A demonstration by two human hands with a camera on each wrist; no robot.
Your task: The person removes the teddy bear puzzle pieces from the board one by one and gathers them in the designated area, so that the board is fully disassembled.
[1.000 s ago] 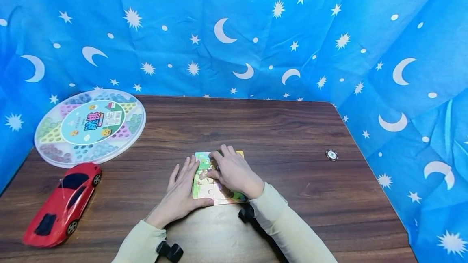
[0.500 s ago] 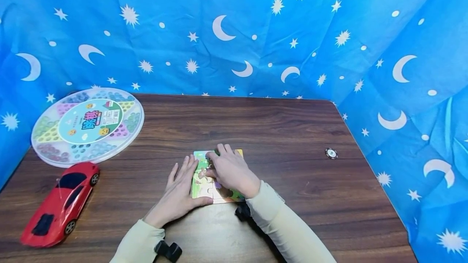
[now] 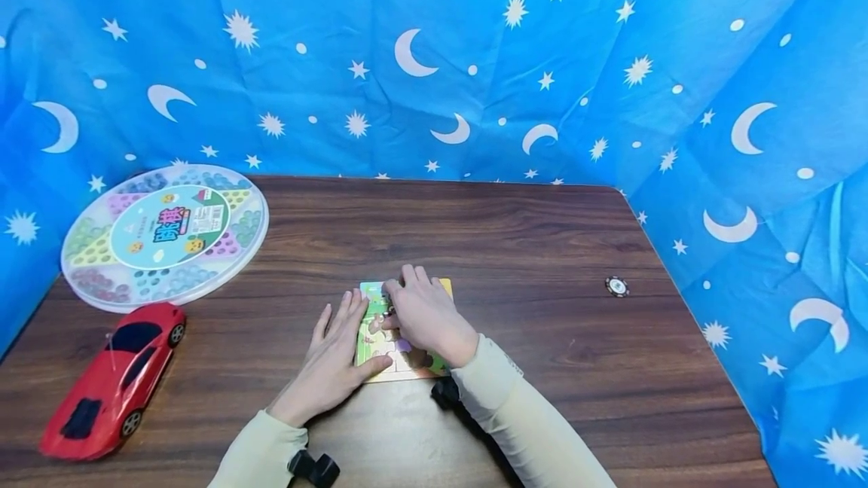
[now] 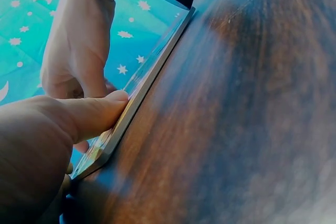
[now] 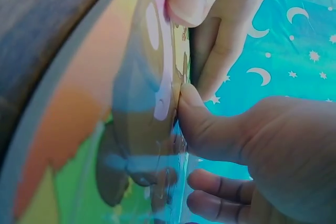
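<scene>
A flat, brightly printed jigsaw puzzle (image 3: 407,364) lies on the table between both hands. My left hand (image 3: 332,364) rests along its left side with fingers extended, its thumb (image 4: 102,113) over the front edge onto the face. My right hand (image 3: 434,322) is bent over the upper middle of the puzzle. Its index finger and thumb close around a puzzle piece (image 3: 389,309), mostly hidden beneath the hand. In the right wrist view the right thumb (image 5: 202,124) touches the printed face of the puzzle (image 5: 79,114), while other fingers curl below it.
On the left of the wooden table (image 3: 515,247) stands a red toy car (image 3: 118,379). Behind it lies a round Chinese checkers set (image 3: 166,236) with marbles. A black and white poker chip (image 3: 617,287) sits at the right. A blue star-and-moon cloth (image 3: 475,44) hangs behind.
The left thumb has shifted from the front edge up onto the puzzle's face. My right hand has slid slightly left; the puzzle stays in about the same place.
</scene>
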